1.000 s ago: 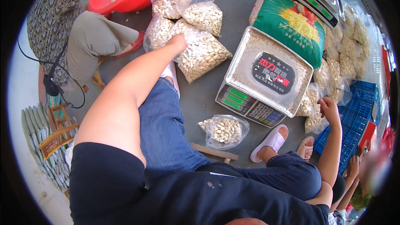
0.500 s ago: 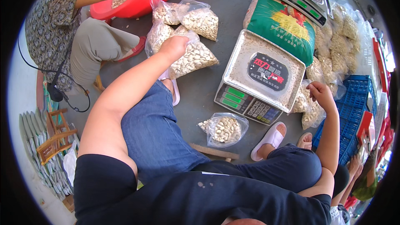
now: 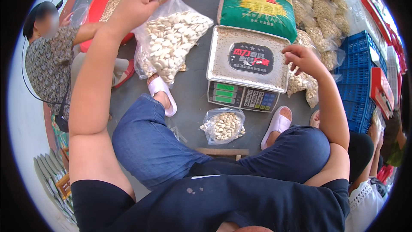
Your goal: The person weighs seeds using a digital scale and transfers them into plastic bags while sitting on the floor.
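We hold the bag of seeds (image 3: 171,43) by its neck in our closed left hand (image 3: 137,6), hanging left of the scale (image 3: 246,66); our right hand (image 3: 302,58), loosely curled and empty, hovers at the scale's right edge.

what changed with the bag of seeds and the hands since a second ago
The left hand, which rested on the clear bag of pale seeds on the floor, has gripped its top and lifted it toward the scale. The right hand rose from beside the scale to its right edge, holding nothing. The scale's empty pan, the small seed bag below it and the green sack stayed put.
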`<state>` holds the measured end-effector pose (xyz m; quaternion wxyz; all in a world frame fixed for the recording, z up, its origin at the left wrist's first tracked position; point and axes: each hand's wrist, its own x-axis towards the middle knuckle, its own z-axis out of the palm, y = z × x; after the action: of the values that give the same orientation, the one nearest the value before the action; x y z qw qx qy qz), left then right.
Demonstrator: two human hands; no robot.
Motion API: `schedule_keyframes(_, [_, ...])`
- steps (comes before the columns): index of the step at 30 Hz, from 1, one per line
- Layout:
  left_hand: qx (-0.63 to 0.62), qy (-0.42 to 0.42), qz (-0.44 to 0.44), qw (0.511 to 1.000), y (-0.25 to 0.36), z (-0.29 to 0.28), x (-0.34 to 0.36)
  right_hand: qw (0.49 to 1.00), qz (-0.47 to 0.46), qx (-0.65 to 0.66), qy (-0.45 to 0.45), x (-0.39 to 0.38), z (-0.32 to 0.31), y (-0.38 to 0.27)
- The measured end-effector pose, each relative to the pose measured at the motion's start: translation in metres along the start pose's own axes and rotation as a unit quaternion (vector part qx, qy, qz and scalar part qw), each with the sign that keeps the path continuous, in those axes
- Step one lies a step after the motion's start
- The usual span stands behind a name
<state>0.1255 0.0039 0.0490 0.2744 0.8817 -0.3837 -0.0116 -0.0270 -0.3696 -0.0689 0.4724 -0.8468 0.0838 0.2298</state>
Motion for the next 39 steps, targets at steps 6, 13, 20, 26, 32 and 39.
schedule_keyframes(6, [0.003, -0.049, 0.056, 0.997, 0.040, 0.048, 0.063, 0.986, -0.004, 0.158, -0.061, 0.011, 0.028, 0.021])
schedule_keyframes(13, [0.260, -0.065, 0.324, 0.907, 0.069, 0.164, 0.069, 0.909, -0.040, 0.411, -0.055, 0.059, 0.056, 0.076])
schedule_keyframes(20, [0.170, -0.284, 0.165, 0.929, 0.056, 0.262, -0.005, 0.954, -0.063, -0.083, 0.280, 0.075, 0.030, 0.103])
schedule_keyframes(26, [0.265, -0.319, 0.191, 0.890, 0.054, 0.240, 0.020, 0.893, -0.417, -0.090, 0.140, 0.051, 0.050, -0.002])
schedule_keyframes(32, [0.278, -0.393, 0.228, 0.846, 0.037, 0.217, 0.025, 0.827, -0.324, -0.459, -0.032, 0.060, 0.078, 0.030])
schedule_keyframes(39, [0.415, -0.329, 0.101, 0.842, 0.015, 0.181, 0.042, 0.826, -0.396, -0.399, 0.026, 0.071, 0.041, 0.042])
